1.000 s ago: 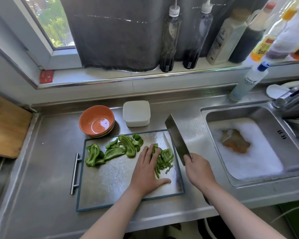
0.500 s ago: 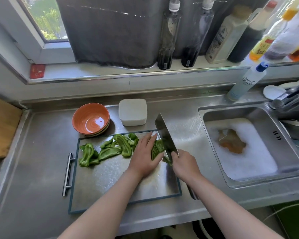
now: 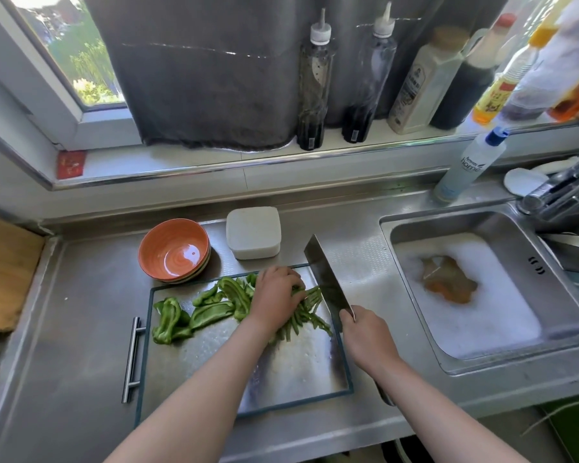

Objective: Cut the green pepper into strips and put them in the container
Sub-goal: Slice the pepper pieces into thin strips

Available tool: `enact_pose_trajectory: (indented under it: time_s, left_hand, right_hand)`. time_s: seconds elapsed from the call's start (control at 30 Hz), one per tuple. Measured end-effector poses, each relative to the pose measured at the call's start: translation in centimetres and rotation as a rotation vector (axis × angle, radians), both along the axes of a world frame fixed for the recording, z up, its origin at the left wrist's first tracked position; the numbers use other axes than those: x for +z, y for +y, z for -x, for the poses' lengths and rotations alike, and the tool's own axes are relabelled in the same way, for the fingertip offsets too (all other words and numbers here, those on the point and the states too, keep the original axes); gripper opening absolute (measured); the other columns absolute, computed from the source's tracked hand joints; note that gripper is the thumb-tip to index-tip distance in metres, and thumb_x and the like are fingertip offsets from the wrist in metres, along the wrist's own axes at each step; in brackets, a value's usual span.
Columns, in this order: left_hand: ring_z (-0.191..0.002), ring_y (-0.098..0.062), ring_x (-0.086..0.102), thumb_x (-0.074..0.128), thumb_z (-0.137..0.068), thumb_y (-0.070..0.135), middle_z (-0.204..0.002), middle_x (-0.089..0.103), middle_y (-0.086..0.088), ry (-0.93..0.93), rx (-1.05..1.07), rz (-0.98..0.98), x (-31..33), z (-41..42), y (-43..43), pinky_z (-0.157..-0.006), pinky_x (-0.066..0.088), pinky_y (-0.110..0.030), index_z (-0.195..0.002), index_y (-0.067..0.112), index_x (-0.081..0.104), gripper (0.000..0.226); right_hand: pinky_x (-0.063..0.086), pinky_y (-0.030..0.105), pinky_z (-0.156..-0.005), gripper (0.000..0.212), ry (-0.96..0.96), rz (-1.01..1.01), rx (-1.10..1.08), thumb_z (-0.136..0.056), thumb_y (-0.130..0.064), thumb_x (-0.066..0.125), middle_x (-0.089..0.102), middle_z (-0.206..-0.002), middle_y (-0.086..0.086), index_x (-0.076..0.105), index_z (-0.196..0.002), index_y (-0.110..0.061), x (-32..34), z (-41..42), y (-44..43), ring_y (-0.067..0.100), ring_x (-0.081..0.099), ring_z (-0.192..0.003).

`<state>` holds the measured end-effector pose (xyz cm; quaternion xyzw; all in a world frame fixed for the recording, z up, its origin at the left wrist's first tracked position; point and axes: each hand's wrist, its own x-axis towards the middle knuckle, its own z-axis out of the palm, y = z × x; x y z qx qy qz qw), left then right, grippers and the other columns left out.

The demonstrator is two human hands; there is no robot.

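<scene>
1. The left hand (image 3: 274,297) curls its fingers over the pepper strips (image 3: 311,317), which lie toward 1 o'clock on the cutting board (image 3: 281,372).
2. The right hand (image 3: 365,339) grips the cleaver (image 3: 326,279) by its handle. The blade is tilted along the board's 3 o'clock edge, just beside the strips.
3. Wider pepper pieces (image 3: 208,310) lie toward the board's 10 o'clock.
4. The white container (image 3: 253,232) sits off the board at 12 o'clock, with an orange bowl (image 3: 174,252) at 11 o'clock.
</scene>
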<state>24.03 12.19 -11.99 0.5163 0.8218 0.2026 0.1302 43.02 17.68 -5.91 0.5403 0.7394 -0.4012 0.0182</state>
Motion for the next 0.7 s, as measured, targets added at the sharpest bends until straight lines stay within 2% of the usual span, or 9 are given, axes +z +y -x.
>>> enact_pose_trajectory:
  time_s: [0.07,0.13,0.23,0.3,0.33,0.4,0.47,0.57,0.7]
  left_hand:
    - [-0.112,-0.017,0.045,0.07,-0.089,0.035,-0.119,0.064,0.011,-0.013,0.049,-0.034,0.0,0.8,-0.4,-0.09,0.027,-0.029,-0.105,0.027,0.075,0.019]
    - [-0.115,-0.02,0.047,0.069,-0.089,0.031,-0.123,0.063,0.007,-0.053,0.048,-0.047,0.1,1.3,-0.8,-0.097,0.033,-0.031,-0.116,0.024,0.072,0.028]
    - [-0.12,-0.02,0.047,0.068,-0.089,0.038,-0.128,0.06,0.002,-0.075,0.052,-0.135,0.5,0.7,-1.7,-0.104,0.037,-0.033,-0.128,0.019,0.063,0.044]
    - [-0.128,-0.02,0.043,0.066,-0.087,0.048,-0.137,0.052,-0.001,-0.093,0.078,-0.195,0.6,0.0,-3.0,-0.11,0.037,-0.039,-0.135,0.02,0.057,0.056]
    - [-0.137,-0.021,0.035,0.064,-0.083,0.057,-0.145,0.044,-0.001,-0.079,0.052,-0.166,0.5,-0.6,-3.8,-0.115,0.032,-0.042,-0.141,0.024,0.051,0.068]
    - [-0.151,-0.022,0.009,0.057,-0.074,0.075,-0.161,0.018,0.002,0.033,-0.068,-0.04,-0.2,-2.2,-5.3,-0.123,0.011,-0.044,-0.153,0.031,0.031,0.094]
    - [-0.152,-0.024,-0.009,0.055,-0.069,0.081,-0.166,0.0,0.002,0.124,-0.156,0.034,-1.5,-3.4,-6.0,-0.123,-0.003,-0.046,-0.157,0.033,0.018,0.107]
    - [-0.152,-0.027,-0.01,0.049,-0.08,0.076,-0.166,0.001,-0.003,0.134,-0.13,0.058,-2.8,-3.9,-4.9,-0.121,0.0,-0.052,-0.158,0.025,0.018,0.099]
    - [-0.151,-0.015,-0.014,0.051,-0.092,0.057,-0.165,-0.003,0.005,-0.049,-0.138,0.041,-2.0,-3.1,-4.3,-0.123,-0.004,-0.045,-0.157,0.03,0.003,0.086]
  right_hand:
    - [0.041,0.035,-0.065,0.037,-0.022,-0.022,0.018,-0.106,-0.027,0.038,0.061,-0.078,0.0,0.058,-0.077,-0.016,0.0,0.1,-0.4,0.019,0.055,-0.074]
    - [0.04,0.034,-0.065,0.036,-0.032,-0.03,0.034,-0.106,-0.028,0.037,0.061,-0.079,0.0,0.057,-0.078,-0.017,0.1,0.5,-0.6,0.02,0.054,-0.074]
    - [0.042,0.034,-0.067,0.035,-0.017,-0.008,0.051,-0.105,-0.028,0.039,0.063,-0.082,0.003,0.06,-0.081,-0.014,0.4,1.3,-0.7,0.023,0.057,-0.078]
    - [0.045,0.034,-0.069,0.034,-0.015,-0.001,0.038,-0.105,-0.028,0.039,0.064,-0.084,0.005,0.061,-0.083,-0.014,0.5,1.8,-0.9,0.026,0.059,-0.082]
    - [0.045,0.034,-0.07,0.034,-0.014,-0.004,0.026,-0.104,-0.028,0.039,0.065,-0.085,0.005,0.061,-0.083,-0.014,0.6,1.9,-1.0,0.026,0.059,-0.082]
    - [0.045,0.035,-0.07,0.033,-0.023,-0.021,0.006,-0.104,-0.027,0.039,0.065,-0.086,0.006,0.06,-0.082,-0.015,0.7,1.7,-1.2,0.028,0.059,-0.083]
    - [0.045,0.035,-0.07,0.033,-0.03,-0.034,-0.014,-0.104,-0.027,0.038,0.063,-0.084,0.006,0.058,-0.079,-0.016,0.8,1.1,-1.4,0.027,0.058,-0.082]
    - [0.044,0.036,-0.07,0.033,-0.059,-0.041,-0.022,-0.104,-0.026,0.038,0.061,-0.084,0.005,0.056,-0.078,-0.016,0.8,0.0,-1.8,0.028,0.056,-0.082]
    - [0.043,0.036,-0.073,0.032,-0.091,-0.027,0.001,-0.105,-0.025,0.038,0.064,-0.091,0.01,0.058,-0.084,-0.013,0.4,-0.3,-3.0,0.032,0.057,-0.088]
